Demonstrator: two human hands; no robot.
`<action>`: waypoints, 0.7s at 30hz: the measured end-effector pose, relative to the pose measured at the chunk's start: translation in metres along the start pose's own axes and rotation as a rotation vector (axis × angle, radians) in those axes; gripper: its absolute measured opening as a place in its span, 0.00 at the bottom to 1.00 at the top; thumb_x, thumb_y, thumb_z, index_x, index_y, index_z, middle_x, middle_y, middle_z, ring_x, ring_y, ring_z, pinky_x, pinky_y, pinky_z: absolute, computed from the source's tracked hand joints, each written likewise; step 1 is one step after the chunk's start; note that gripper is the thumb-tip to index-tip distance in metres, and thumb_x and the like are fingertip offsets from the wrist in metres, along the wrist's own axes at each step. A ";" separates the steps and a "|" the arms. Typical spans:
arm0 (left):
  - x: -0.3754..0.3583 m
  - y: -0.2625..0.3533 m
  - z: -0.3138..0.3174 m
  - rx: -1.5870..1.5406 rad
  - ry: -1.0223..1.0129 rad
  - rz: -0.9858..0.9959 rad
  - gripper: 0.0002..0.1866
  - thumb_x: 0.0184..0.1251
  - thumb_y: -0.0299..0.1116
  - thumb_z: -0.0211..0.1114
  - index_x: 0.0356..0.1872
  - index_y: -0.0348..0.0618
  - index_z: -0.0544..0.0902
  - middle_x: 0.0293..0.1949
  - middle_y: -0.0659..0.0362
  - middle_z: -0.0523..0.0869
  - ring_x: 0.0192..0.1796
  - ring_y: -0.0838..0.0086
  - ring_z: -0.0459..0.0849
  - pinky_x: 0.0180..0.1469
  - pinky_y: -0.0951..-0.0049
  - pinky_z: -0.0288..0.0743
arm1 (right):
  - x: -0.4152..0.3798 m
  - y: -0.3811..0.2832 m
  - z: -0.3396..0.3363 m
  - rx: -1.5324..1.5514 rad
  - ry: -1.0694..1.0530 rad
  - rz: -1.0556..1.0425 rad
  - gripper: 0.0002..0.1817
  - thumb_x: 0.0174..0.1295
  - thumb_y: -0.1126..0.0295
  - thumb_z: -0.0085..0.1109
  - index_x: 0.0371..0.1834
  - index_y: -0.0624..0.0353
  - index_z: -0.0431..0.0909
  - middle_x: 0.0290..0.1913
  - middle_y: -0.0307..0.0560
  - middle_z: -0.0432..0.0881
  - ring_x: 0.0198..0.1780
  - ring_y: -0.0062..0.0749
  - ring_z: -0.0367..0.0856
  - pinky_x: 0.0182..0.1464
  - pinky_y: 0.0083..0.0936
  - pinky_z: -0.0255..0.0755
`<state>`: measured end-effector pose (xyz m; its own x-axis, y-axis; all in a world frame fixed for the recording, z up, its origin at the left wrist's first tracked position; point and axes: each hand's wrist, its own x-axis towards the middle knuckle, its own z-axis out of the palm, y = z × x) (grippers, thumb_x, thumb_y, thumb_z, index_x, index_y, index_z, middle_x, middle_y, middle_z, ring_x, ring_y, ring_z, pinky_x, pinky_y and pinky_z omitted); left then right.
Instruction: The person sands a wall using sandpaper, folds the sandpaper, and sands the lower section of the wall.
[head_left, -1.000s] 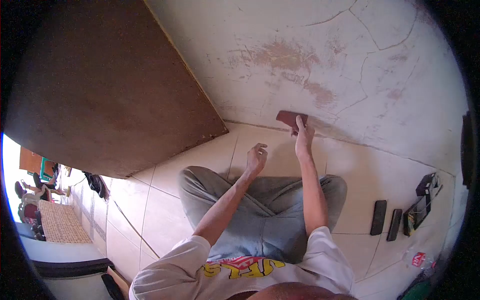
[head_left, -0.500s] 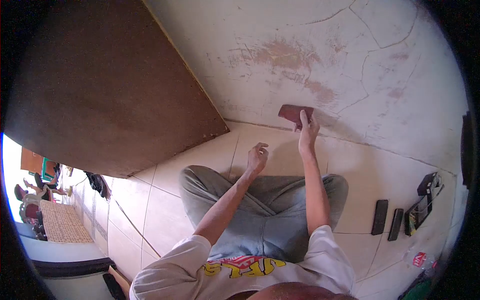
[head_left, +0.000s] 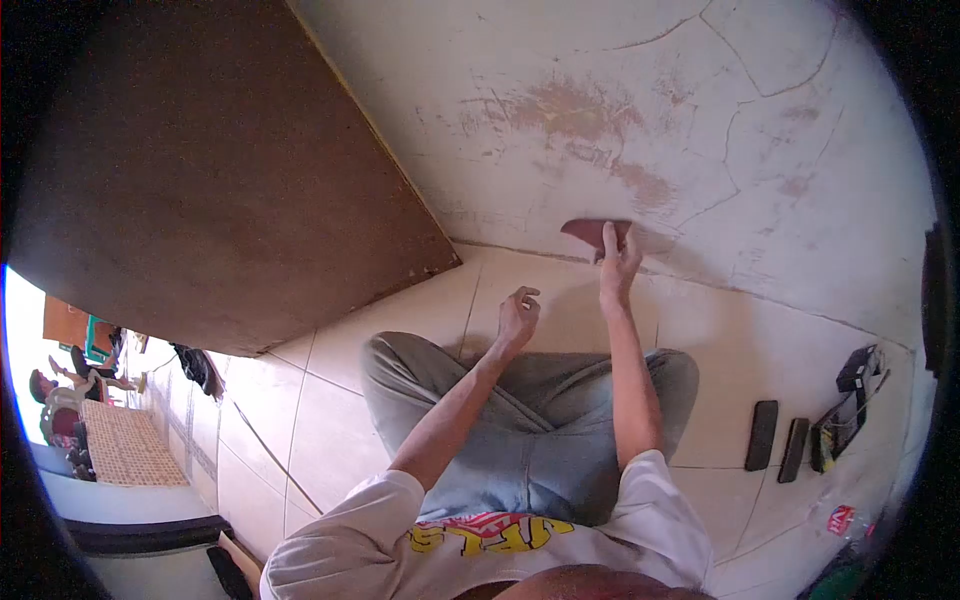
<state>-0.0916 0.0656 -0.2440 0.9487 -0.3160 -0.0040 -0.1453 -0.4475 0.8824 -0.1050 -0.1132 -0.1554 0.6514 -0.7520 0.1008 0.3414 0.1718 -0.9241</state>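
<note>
My right hand [head_left: 620, 262] grips a dark red sheet of sandpaper [head_left: 583, 231], thumb over its face, low against the white wall [head_left: 690, 130] just above the floor line. The sheet is bent, and its left end sticks out past my fingers. Reddish-brown scuffed patches [head_left: 565, 108] and long cracks mark the wall above it. My left hand [head_left: 518, 315] hovers in front of my crossed legs [head_left: 530, 430], fingers loosely curled and apart, with nothing visible in it.
A large brown wooden panel [head_left: 220, 170] stands at the left, its corner close to the wall. On the tiled floor at right lie two black slabs [head_left: 762, 436] [head_left: 792, 450], a black tray-like box [head_left: 840, 432] and a red-labelled plastic bottle [head_left: 840, 519]. A cable [head_left: 265, 447] runs along the left.
My right hand has shifted slightly down and right along the wall with the sandpaper, which now looks narrower and more bent. My left hand has barely moved.
</note>
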 end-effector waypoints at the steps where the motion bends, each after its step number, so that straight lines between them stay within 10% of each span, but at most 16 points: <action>1: 0.000 -0.001 0.002 0.009 0.007 0.016 0.12 0.57 0.27 0.55 0.42 0.43 0.82 0.31 0.46 0.85 0.33 0.57 0.85 0.38 0.61 0.78 | 0.000 -0.002 -0.001 -0.006 -0.001 0.001 0.10 0.61 0.66 0.60 0.38 0.60 0.77 0.31 0.38 0.79 0.23 0.18 0.70 0.21 0.19 0.64; 5: 0.001 -0.001 0.004 0.021 -0.009 0.013 0.13 0.58 0.26 0.55 0.42 0.43 0.82 0.31 0.46 0.85 0.33 0.58 0.86 0.37 0.61 0.78 | -0.006 0.034 -0.015 -0.134 0.225 -0.017 0.10 0.60 0.66 0.57 0.31 0.63 0.77 0.30 0.39 0.79 0.22 0.19 0.70 0.21 0.21 0.65; 8: 0.001 -0.001 0.002 0.032 -0.017 0.034 0.13 0.58 0.26 0.55 0.43 0.42 0.82 0.31 0.46 0.85 0.33 0.58 0.86 0.37 0.62 0.78 | -0.017 0.050 -0.021 -0.011 0.198 0.666 0.07 0.58 0.67 0.54 0.30 0.59 0.74 0.21 0.42 0.77 0.15 0.21 0.67 0.17 0.23 0.63; 15: 0.003 -0.006 0.002 0.037 0.006 0.014 0.13 0.58 0.26 0.55 0.43 0.43 0.82 0.32 0.45 0.85 0.33 0.57 0.85 0.38 0.62 0.78 | 0.005 0.026 0.002 0.015 0.053 0.062 0.05 0.64 0.69 0.55 0.35 0.57 0.72 0.25 0.37 0.74 0.16 0.18 0.66 0.16 0.20 0.59; 21: 0.002 -0.003 0.004 0.047 -0.036 0.020 0.12 0.58 0.26 0.56 0.42 0.44 0.82 0.32 0.47 0.85 0.36 0.56 0.85 0.40 0.61 0.77 | 0.003 0.099 -0.036 0.029 0.224 0.532 0.08 0.63 0.65 0.56 0.37 0.58 0.74 0.23 0.36 0.74 0.18 0.19 0.68 0.16 0.21 0.60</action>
<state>-0.0902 0.0631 -0.2483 0.9350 -0.3546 -0.0042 -0.1781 -0.4798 0.8591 -0.0937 -0.1208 -0.2595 0.5802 -0.6731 -0.4586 0.0267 0.5785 -0.8152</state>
